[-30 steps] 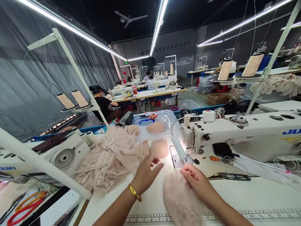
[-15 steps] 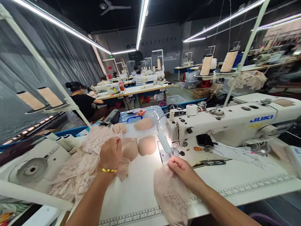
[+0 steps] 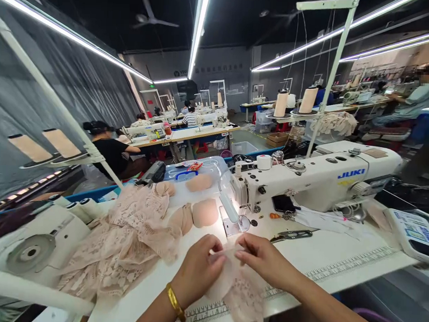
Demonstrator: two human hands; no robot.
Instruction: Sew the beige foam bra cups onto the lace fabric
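Both hands meet at the front of the white sewing table (image 3: 337,259). My left hand (image 3: 198,268), with a gold bangle on the wrist, pinches the top edge of a pale pink lace piece (image 3: 243,293) that hangs over the table's front edge. My right hand (image 3: 263,259) grips the same edge from the right. The hands sit just in front of the needle area of the white Juki sewing machine (image 3: 315,181). A heap of pink lace fabric (image 3: 127,242) lies to the left, and beige bra cups (image 3: 198,214) lie behind the hands.
Black scissors (image 3: 291,235) and a phone (image 3: 283,203) lie by the machine base. A control panel (image 3: 414,231) sits at the right edge. A clear tray (image 3: 214,168) holds another cup behind. A second machine (image 3: 31,248) stands at left. Other people work at distant tables.
My left hand left the lace heap at the left and came right to join my right hand on the lace piece. The view shifted slightly.
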